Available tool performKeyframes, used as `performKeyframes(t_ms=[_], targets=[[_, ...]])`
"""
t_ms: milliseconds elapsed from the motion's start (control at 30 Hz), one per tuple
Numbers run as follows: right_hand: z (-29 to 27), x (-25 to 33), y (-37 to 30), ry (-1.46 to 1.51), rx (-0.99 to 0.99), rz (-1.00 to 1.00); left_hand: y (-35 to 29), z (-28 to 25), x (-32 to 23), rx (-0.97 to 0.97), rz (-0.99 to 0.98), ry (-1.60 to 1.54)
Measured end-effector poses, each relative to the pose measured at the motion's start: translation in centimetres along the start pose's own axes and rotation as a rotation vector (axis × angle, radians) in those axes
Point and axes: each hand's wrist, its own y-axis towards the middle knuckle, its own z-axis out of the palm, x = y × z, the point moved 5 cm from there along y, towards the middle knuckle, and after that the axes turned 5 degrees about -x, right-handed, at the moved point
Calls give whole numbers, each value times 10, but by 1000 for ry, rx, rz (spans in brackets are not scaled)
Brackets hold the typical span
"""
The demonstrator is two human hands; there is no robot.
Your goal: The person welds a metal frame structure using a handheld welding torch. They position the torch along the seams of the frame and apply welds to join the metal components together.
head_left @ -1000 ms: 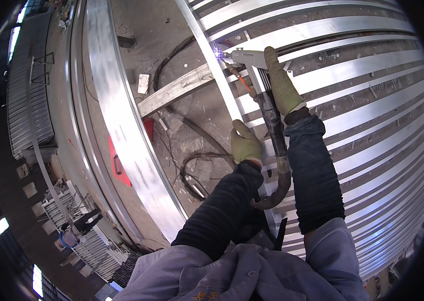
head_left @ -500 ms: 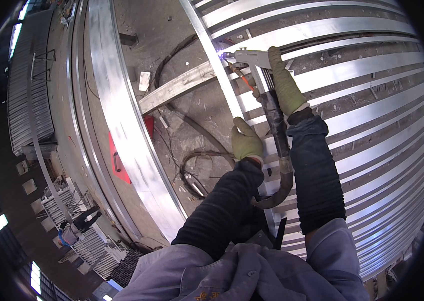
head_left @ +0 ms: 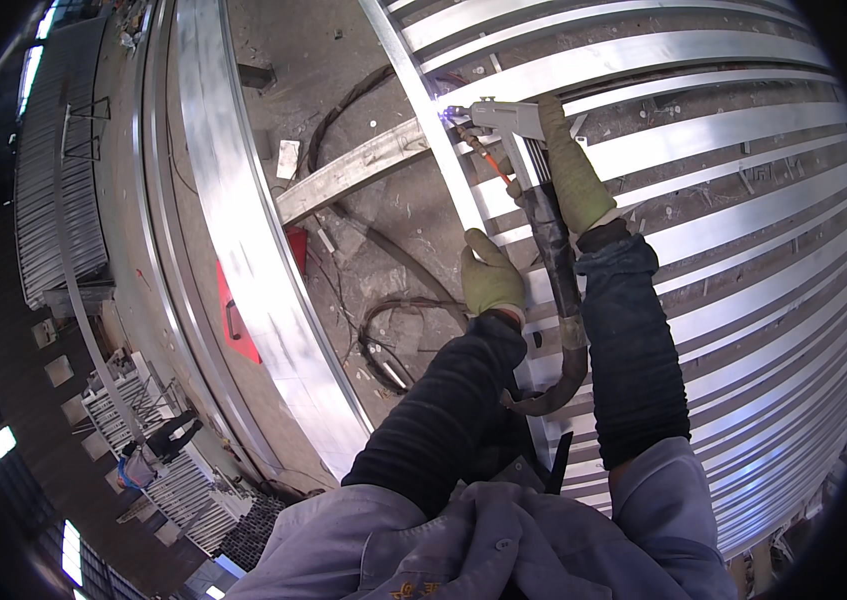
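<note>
My gloved right hand (head_left: pixel 575 175) is closed around the handle of a grey welding gun (head_left: pixel 505 118). At the gun's tip a bright violet-white arc glows against the long aluminium rail (head_left: pixel 451 178), beside a cross bar. An orange-sleeved lead (head_left: pixel 493 165) hangs below the gun's nose. From its handle a thick black cable (head_left: pixel 549 235) runs down between my forearms. My gloved left hand (head_left: pixel 492 278) rests on the same rail, nearer to me, its fingers bent over the metal. Its fingertips are partly hidden.
Many parallel aluminium slats (head_left: pixel 693 155) fill the right side. A wide metal beam (head_left: pixel 243 200) runs along the left, joined by a cross beam (head_left: pixel 353 170). Cables (head_left: pixel 383 250) and a red object (head_left: pixel 235 325) lie on the littered floor. Another person (head_left: pixel 143 465) is at the lower left.
The welding gun and my right hand have shifted very slightly, the arc staying at the rail. My left hand has moved a touch up along the rail.
</note>
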Motion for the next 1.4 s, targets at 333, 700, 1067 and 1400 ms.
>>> performKeyframes(t_ms=[333,700,1067,1400], targets=[[-10,-15,-5,50,-10,113,-1,0,-2,-51,33,16],[-17,-23,-15,17,-19,65,-2,-2,-5,-41,20,11],[-22,-30,-22,-9,-40,-6,-2,-3,-6,-33,16,-2],[-23,-26,-38,43,-33,-22,-1,-2,-5,-44,8,11]])
